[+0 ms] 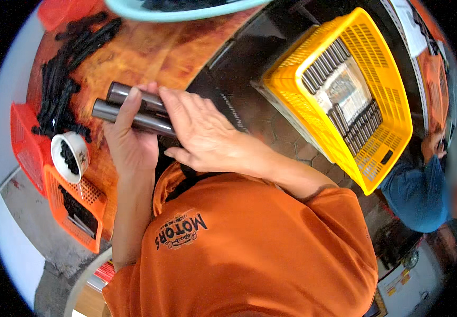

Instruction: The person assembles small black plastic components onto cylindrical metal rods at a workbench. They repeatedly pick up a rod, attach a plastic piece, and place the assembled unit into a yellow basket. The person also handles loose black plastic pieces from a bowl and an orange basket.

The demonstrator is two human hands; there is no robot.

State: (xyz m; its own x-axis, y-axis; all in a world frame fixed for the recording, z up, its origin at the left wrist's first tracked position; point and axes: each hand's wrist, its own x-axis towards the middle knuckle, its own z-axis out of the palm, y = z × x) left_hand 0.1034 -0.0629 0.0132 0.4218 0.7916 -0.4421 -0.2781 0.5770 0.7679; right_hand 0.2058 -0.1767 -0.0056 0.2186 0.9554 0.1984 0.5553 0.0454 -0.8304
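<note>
Two dark, shiny metal tubes (133,117) lie side by side between my hands, over the near edge of the wooden table. My left hand (132,145) is wrapped round them from below, its thumb laid across the upper side. Over their right ends rests my right hand (199,127), palm down, fingers close together and covering those ends. Left of the tubes, a heap of black rod-like pieces (57,98) lies on the table. A small white cup (84,164) with black bits inside stands below that heap.
Right of me, a yellow perforated crate (286,68) holds rows of similar tubes and a printed sheet. An orange basket (97,232) and red basket (22,142) stand at the left. A pale blue basin (186,15) sits at the far edge. A person in a blue top (416,195) is at right.
</note>
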